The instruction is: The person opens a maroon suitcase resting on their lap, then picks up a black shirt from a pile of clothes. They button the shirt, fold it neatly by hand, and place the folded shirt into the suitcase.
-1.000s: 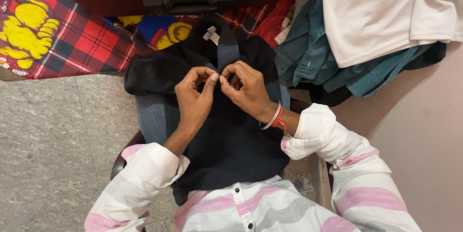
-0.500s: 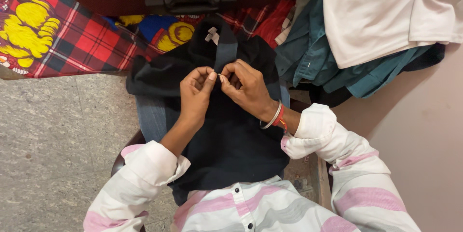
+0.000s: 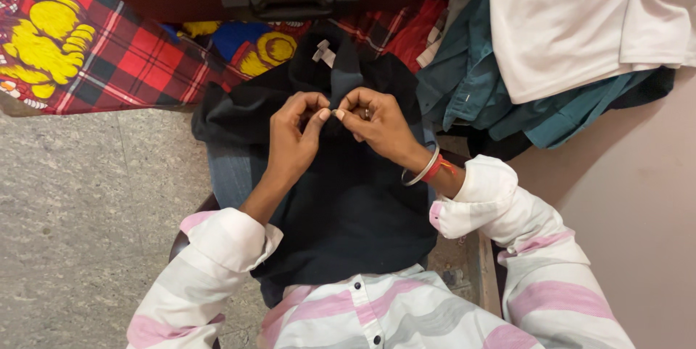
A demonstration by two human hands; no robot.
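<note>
The person wears a shirt [image 3: 391, 313] with wide white, pink and grey stripes and small dark buttons down the front. Both sleeves are rolled up. A silver bangle [image 3: 423, 169] and a red thread [image 3: 440, 168] circle the right wrist.

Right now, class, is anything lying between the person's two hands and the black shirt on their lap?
Nothing visible. The left hand and the right hand both rest directly on the black shirt, their fingertips pinching its front just below the collar. The other clothes lie off to the side.
</note>
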